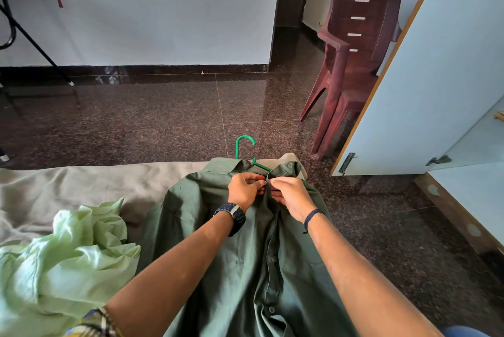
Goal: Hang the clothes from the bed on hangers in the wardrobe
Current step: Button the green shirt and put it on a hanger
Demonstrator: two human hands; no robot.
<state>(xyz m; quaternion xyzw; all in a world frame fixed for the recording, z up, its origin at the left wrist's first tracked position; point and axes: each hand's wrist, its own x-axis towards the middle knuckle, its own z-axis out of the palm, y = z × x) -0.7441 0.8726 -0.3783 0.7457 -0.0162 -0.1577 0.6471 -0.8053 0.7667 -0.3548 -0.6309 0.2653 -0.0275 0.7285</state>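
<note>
— Where are your hands at?
— Both arms stretched to mid-frame: your left hand (243, 189) and right hand (291, 191) pinch the dark green shirt (245, 255) placket just below the collar, with the green hanger (246, 149) poking out above, on the bed (81, 181).

Dark green shirt (245, 255), bright green hanger (241, 145), pale green cloth (68, 255), maroon chairs (354, 50), speckled brown floor (163, 118)
</note>
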